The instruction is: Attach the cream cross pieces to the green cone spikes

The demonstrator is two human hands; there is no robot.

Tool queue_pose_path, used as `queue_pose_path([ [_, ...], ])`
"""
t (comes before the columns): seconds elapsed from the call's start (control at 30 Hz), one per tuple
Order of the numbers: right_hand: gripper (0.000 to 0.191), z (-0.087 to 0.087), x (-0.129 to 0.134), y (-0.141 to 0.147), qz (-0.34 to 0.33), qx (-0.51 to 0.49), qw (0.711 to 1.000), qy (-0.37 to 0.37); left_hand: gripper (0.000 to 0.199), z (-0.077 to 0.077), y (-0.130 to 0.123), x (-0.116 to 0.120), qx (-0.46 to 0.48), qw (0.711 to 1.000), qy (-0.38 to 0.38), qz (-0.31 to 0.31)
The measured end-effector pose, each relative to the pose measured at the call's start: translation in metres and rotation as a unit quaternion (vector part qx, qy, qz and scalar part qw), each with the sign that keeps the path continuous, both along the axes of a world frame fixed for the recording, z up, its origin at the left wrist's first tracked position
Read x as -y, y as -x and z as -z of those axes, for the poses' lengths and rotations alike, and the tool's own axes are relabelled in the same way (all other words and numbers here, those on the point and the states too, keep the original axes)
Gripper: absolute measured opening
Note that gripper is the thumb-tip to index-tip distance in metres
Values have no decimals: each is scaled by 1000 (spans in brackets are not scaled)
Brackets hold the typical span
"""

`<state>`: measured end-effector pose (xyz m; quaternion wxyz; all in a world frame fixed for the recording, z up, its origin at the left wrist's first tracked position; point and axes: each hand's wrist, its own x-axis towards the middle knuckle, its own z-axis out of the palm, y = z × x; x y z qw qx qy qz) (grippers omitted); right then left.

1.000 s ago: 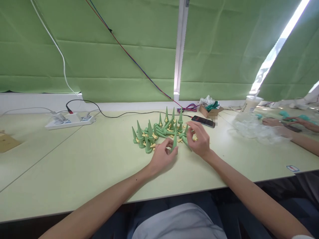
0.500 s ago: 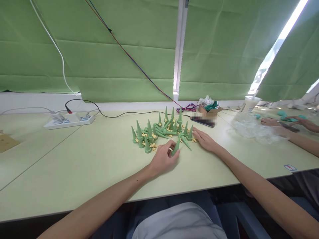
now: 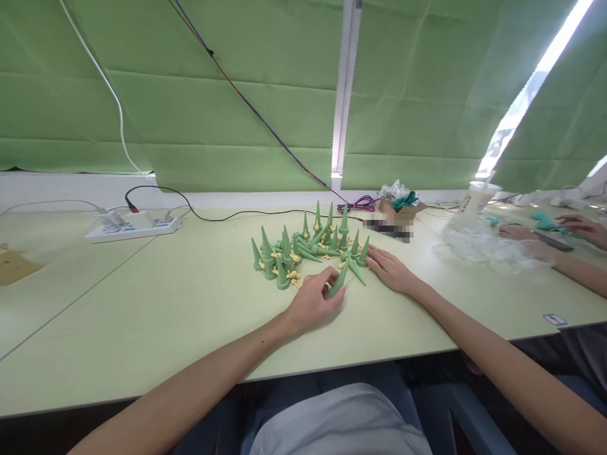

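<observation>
My left hand [image 3: 317, 299] is closed around a green cone [image 3: 338, 282], its thumb and fingers on the lower part, low over the table. Beyond it stand several upright green cones [image 3: 266, 245] with small yellow pieces [image 3: 293, 275] among them. More green cones lie on their sides in the middle of the group [image 3: 307, 248]. To the right, my right hand [image 3: 389, 268] rests flat on the table with its fingers stretched out, the fingertips beside an upright cone [image 3: 363, 253] at the group's right edge.
A white power strip [image 3: 133, 227] with plugs lies at the left. Behind the cones are a small cardboard box [image 3: 402, 212], a bundled cable [image 3: 363, 203] and a partly blurred dark device. To the right are clear plastic bags, a cup [image 3: 475, 197] and another person's hands [image 3: 519, 232].
The view has shifted slightly. My left hand still holds the green cone, which leans a little more to the right. My right hand's fingers have stayed beside the same cone.
</observation>
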<state>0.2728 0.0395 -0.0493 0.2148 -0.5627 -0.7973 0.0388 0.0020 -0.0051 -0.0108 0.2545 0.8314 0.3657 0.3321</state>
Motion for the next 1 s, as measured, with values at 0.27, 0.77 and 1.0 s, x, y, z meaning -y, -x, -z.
queue_pose_path([
  [0.27,43,-4,21,11,40,-17,999,-7,14,0,-1,0,-6,1000,-10,5],
  [0.77,25,-4,64,42,76,-96,992,-43,15,2,-1,0,-8,1000,-15,16],
  [1.0,21,-7,72,58,40,-113,992,-50,18,0,-1,1,-12,1000,-12,23],
])
